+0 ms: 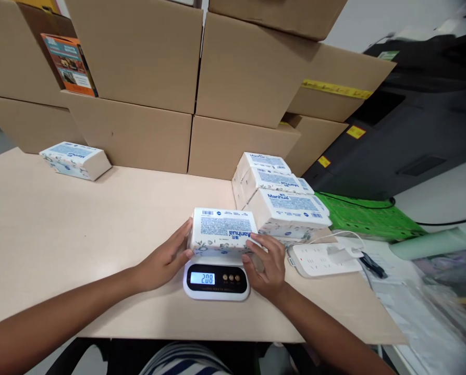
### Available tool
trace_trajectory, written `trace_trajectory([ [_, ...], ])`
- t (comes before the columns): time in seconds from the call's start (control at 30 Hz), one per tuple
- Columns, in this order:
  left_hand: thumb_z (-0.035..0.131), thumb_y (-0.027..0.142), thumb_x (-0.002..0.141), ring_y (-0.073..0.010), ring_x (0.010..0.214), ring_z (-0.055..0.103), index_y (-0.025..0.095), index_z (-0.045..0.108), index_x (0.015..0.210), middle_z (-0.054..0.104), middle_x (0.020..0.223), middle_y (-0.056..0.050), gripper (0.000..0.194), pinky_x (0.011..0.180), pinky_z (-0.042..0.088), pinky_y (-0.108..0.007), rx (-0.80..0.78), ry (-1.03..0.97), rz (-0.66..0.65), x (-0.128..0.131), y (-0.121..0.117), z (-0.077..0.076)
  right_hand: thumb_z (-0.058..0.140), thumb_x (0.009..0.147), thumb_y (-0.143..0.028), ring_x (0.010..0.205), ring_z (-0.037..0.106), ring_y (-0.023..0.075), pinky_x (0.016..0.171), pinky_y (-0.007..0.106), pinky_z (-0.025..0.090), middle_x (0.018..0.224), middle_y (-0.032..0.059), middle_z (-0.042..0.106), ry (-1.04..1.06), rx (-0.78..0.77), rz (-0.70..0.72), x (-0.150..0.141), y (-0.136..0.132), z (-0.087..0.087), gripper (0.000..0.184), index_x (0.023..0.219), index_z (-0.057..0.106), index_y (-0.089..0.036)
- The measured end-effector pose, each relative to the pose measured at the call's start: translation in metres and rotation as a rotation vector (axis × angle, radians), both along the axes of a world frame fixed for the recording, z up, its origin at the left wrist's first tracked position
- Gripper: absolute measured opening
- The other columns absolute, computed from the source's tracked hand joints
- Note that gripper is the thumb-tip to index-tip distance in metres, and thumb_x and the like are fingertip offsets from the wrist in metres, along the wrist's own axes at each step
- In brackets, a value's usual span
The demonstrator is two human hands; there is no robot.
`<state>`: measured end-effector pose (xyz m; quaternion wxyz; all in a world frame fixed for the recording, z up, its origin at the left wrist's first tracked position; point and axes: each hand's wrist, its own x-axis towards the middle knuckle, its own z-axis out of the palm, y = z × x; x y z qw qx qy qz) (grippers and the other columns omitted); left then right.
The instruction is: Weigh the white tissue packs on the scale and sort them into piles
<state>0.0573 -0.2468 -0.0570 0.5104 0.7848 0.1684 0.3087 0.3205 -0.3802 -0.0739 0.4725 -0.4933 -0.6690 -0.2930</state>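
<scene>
A white tissue pack [222,231] with blue "Manhua" print lies on a small white kitchen scale [216,280] whose lit display reads 208. My left hand [166,259] touches the pack's left end with fingers spread along its side. My right hand [267,264] rests against the pack's right end, fingers curled at its lower corner. Both hands bracket the pack from either side. Just behind to the right stands a stack of several more tissue packs [282,200].
A lone tissue pack [75,159] lies at the far left of the beige table [61,234]. Cardboard boxes [155,78] line the back. A white power strip [321,259] with a cable, a green mat [362,216] and a black machine [413,120] sit to the right.
</scene>
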Motion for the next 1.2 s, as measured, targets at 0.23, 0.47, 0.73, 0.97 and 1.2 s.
trace_trajectory([
  [0.23, 0.043, 0.048, 0.111, -0.0387, 0.169, 0.017, 0.041, 0.024, 0.172, 0.030, 0.180, -0.003, 0.064, 0.134, 0.027, -0.073, -0.023, 0.149, -0.086, 0.000, 0.005, 0.000, 0.068, 0.095, -0.011, 0.110, 0.071, 0.0267, 0.090, 0.043, 0.064, 0.117, 0.0108, 0.074, -0.011, 0.002, -0.001, 0.000, 0.000, 0.003, 0.046, 0.139, 0.064, -0.024],
  [0.47, 0.045, 0.050, 0.111, -0.0387, 0.167, 0.026, 0.042, 0.015, 0.173, 0.026, 0.181, -0.004, 0.070, 0.134, 0.028, -0.072, -0.027, 0.166, -0.073, -0.002, 0.005, -0.006, 0.066, 0.094, -0.009, 0.124, 0.068, 0.0302, 0.101, 0.051, 0.063, 0.124, 0.0128, 0.073, 0.019, -0.027, 0.027, 0.005, 0.002, -0.001, 0.048, 0.141, 0.064, -0.022],
  [0.73, 0.058, 0.052, 0.105, -0.0350, 0.168, 0.022, 0.045, 0.001, 0.172, 0.023, 0.182, -0.005, 0.089, 0.136, 0.022, -0.071, -0.102, 0.206, -0.004, -0.007, 0.003, -0.017, 0.063, 0.097, -0.011, 0.125, 0.070, 0.0295, 0.100, 0.051, 0.066, 0.122, 0.0123, 0.074, -0.019, -0.025, -0.003, 0.007, 0.002, 0.003, 0.043, 0.139, 0.063, -0.022],
  [0.97, 0.063, 0.048, 0.103, -0.0389, 0.167, 0.027, 0.042, 0.011, 0.173, 0.026, 0.181, -0.008, 0.087, 0.135, 0.024, -0.071, -0.114, 0.177, -0.008, -0.006, 0.003, -0.017, 0.062, 0.097, -0.013, 0.125, 0.071, 0.0295, 0.099, 0.051, 0.066, 0.129, 0.0105, 0.070, 0.011, -0.061, -0.008, 0.008, 0.000, 0.000, 0.048, 0.143, 0.060, -0.029],
  [1.2, 0.053, 0.058, 0.106, -0.0399, 0.169, 0.018, 0.046, 0.011, 0.173, 0.012, 0.185, -0.001, 0.080, 0.137, 0.022, -0.067, -0.162, 0.135, -0.026, -0.013, 0.006, -0.015, 0.062, 0.099, -0.021, 0.125, 0.069, 0.0300, 0.097, 0.050, 0.065, 0.135, 0.0128, 0.062, 0.248, -0.053, 0.056, 0.008, -0.007, -0.009, 0.045, 0.143, 0.060, -0.029],
])
